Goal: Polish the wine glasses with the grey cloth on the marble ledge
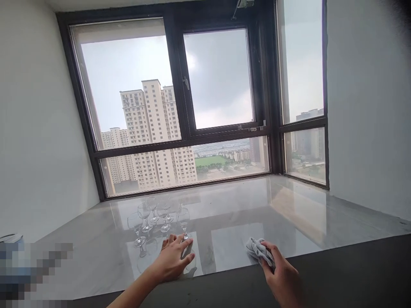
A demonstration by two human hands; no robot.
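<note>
My left hand [175, 259] reaches over the sill's front edge, palm down, with thumb and index finger apart. Its fingertips are right by the foot of a clear stemmed glass [184, 218]; whether they touch it I cannot tell. Behind and left of this hand several more stemmed glasses [145, 218] stand upright in a cluster. Over at the right, my right hand [281, 271] grips a crumpled light grey cloth [256, 248] between thumb and fingers, just above or on the sill near its front edge.
A glossy grey stone windowsill [231, 214] spans the view and mirrors the window. Behind it rises a dark-framed window [141, 147] with a handle [186, 83]. White walls close in both sides. At far left there is a partly blurred round-rimmed object [12, 238].
</note>
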